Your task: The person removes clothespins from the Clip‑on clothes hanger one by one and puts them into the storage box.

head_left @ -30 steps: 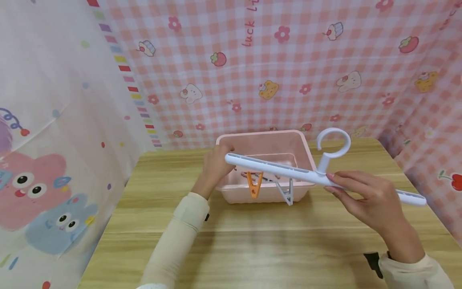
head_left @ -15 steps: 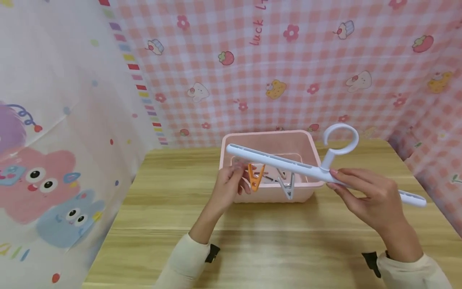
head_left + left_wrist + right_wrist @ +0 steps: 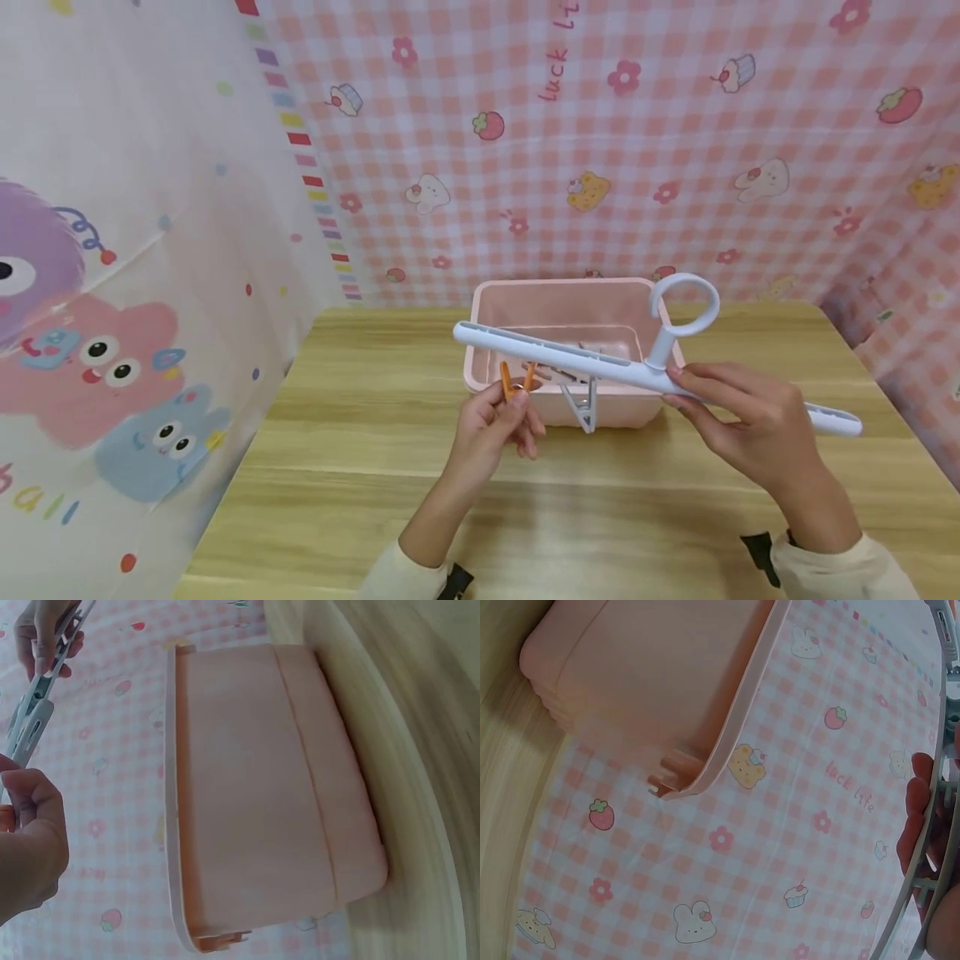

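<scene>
My right hand [image 3: 757,421] grips a white plastic hanger [image 3: 562,358] beside the base of its round hook, holding it tilted in front of a pink bin [image 3: 630,410]. My left hand [image 3: 491,425] pinches an orange clothespin [image 3: 506,377] just beneath the hanger's left arm. Fingers cover its lower part, and I cannot tell whether its top touches the bar. A grey clothespin [image 3: 587,407] hangs from the hanger, nearer the hook. In the left wrist view, the left hand [image 3: 30,840] shows at the left edge. The right wrist view catches part of the hanger [image 3: 911,911].
Several small clips [image 3: 562,373] lie inside the bin, partly hidden by the hanger. The bin stands on a wood-grain table [image 3: 360,433] near its back edge. A checked pink cloth [image 3: 487,183] hangs behind, and a white printed cloth [image 3: 172,225] at the left.
My left hand has come out from the bin's left side, towards me, and taken hold of the orange clothespin. The right hand keeps its grip on the hanger, which has dipped slightly.
</scene>
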`<state>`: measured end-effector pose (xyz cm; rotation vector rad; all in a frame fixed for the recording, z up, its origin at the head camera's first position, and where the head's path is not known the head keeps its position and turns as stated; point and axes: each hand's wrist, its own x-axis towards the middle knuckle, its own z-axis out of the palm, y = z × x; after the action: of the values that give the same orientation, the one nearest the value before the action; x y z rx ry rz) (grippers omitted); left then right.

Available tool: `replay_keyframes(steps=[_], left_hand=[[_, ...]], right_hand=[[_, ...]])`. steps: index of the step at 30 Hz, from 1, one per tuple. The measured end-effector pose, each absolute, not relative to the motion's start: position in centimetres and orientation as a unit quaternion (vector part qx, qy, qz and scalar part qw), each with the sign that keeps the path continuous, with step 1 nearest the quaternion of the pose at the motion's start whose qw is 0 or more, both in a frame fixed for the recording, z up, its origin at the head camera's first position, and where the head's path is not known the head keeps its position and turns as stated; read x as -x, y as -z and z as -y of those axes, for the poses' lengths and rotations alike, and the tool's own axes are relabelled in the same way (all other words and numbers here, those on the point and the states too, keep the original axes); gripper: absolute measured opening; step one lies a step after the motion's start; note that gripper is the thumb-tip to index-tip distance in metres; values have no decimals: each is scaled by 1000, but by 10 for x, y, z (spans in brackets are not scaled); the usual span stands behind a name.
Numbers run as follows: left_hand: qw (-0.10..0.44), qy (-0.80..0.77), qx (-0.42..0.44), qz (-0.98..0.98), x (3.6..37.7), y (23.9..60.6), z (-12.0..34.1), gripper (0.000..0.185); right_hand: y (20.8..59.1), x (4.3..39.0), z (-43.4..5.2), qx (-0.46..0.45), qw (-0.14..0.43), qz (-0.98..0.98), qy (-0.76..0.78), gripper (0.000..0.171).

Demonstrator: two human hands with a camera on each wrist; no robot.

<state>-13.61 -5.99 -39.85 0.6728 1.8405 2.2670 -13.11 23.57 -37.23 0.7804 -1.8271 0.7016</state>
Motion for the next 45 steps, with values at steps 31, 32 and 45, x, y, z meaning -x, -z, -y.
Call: replay_keyframes(steps=[31, 32, 45], left_hand=[[-514, -327, -303, -733, 146, 407, 60, 26], [-486, -360, -311, -733, 145, 407, 60, 24], [-23, -724, -292, -624, 131, 401, 69, 38]], right_hand=[[370, 127, -239, -337, 491, 755, -275, 49], [370, 126, -239, -337, 491, 755, -274, 49], [369, 125, -240, -338, 487, 757, -274, 49]])
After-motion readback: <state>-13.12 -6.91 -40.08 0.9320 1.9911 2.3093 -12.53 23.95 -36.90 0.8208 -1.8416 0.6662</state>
